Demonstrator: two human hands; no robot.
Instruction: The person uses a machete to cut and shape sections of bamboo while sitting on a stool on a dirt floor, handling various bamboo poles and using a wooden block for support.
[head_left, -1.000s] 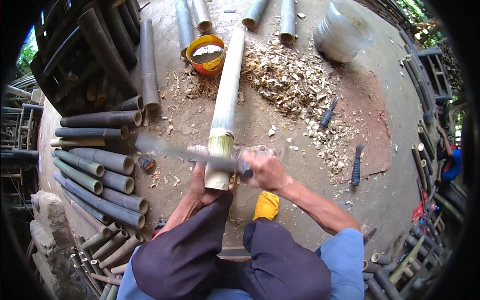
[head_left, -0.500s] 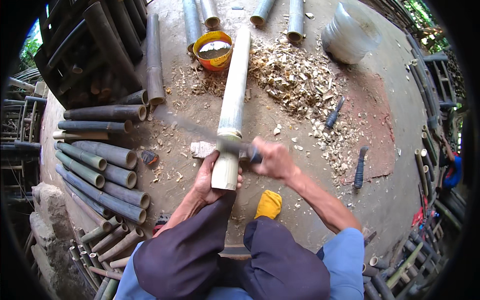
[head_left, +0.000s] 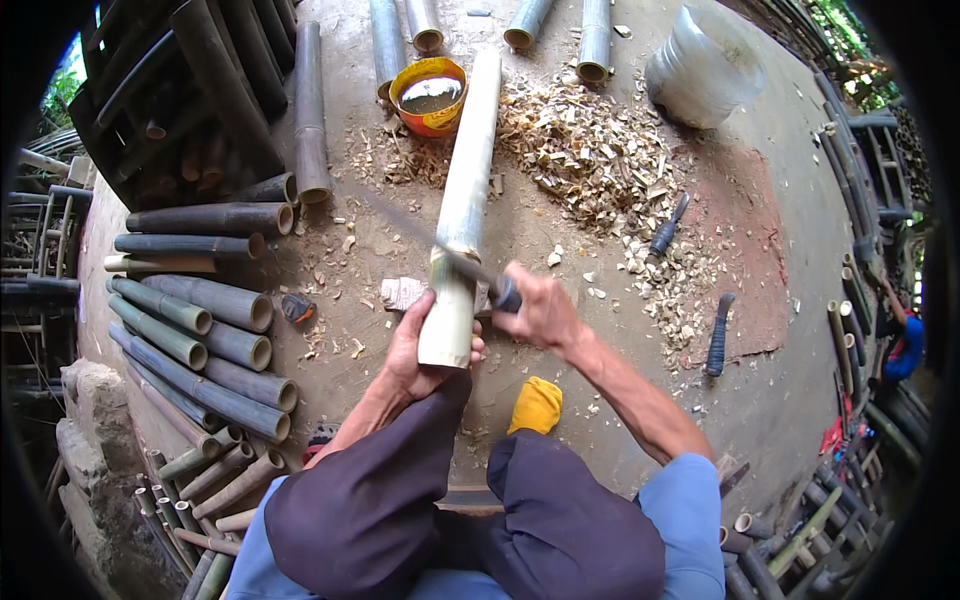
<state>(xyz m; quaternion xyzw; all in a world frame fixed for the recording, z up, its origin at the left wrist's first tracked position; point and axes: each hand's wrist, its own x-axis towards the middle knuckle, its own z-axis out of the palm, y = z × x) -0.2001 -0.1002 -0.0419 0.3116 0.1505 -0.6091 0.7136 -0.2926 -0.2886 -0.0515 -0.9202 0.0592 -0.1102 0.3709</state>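
Note:
A pale, mostly peeled bamboo pole [head_left: 468,175] slopes away from me, its near end just above my left knee. My left hand [head_left: 415,345] wraps round that near end from below, thumb on the left side and fingertips showing on the right. In my right hand [head_left: 543,310] is the dark handle of a long knife [head_left: 410,226]; its blade lies slantwise across the pole near the node, the tip blurred toward the upper left. Under the pole sits a pale wooden block [head_left: 402,293], partly hidden.
Wood chips [head_left: 600,150] are heaped beyond the pole, beside a yellow-red bowl of dark liquid [head_left: 428,97]. Two dark-handled tools [head_left: 668,228] lie at right. Cut bamboo lengths [head_left: 200,405] line the left. A cloudy plastic container [head_left: 703,70] stands far right; a tape measure [head_left: 297,308] lies left.
The blade has become sharper to the eye and steeper across the pole. The pole's near end has shifted slightly up and left, with my left hand still round it.

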